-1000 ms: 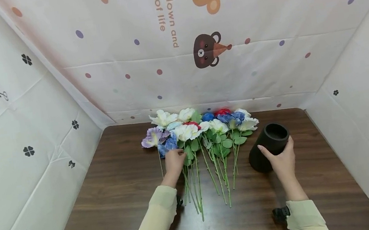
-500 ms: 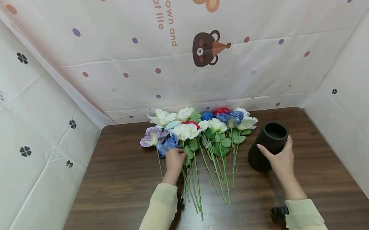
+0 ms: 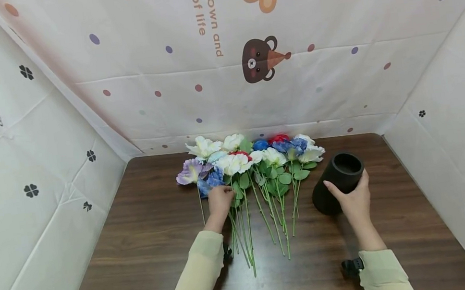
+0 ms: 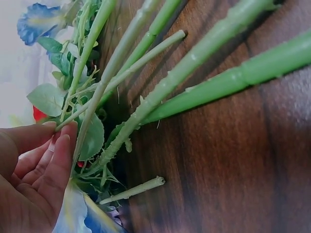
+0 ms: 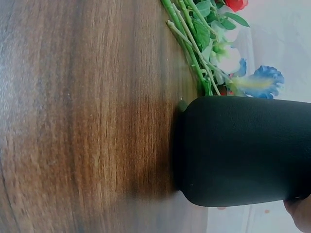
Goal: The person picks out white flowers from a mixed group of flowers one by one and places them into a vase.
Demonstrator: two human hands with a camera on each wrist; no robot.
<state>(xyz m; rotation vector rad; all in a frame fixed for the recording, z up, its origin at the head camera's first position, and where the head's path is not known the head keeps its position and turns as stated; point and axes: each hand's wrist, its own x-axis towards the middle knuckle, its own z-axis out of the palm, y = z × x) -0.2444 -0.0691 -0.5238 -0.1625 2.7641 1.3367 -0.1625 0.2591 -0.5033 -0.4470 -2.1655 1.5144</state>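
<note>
A bunch of artificial flowers (image 3: 235, 165), white, blue, purple and red, lies at the back of the table with green stems pointing toward the person. Among the left stems, the left hand (image 3: 221, 203) pinches a thin green flower stem (image 4: 155, 55) between thumb and index finger. Which bloom that stem carries is hidden. Right of the bunch, the right hand (image 3: 358, 202) holds a black cylindrical vase (image 3: 329, 195) around its side, thumb on the left and fingers behind. The vase's round mouth faces up and leans slightly right in the head view; no stem shows in it.
The dark wooden table (image 3: 150, 256) ends at a printed white cloth (image 3: 192, 101) behind and on both sides. A purple iris-like flower (image 3: 192, 171) lies at the bunch's left end. More stems (image 3: 286, 235) spread between the left hand and the vase.
The head view shifts slightly. Both hands, the flowers and the vase keep nearly the same places.
</note>
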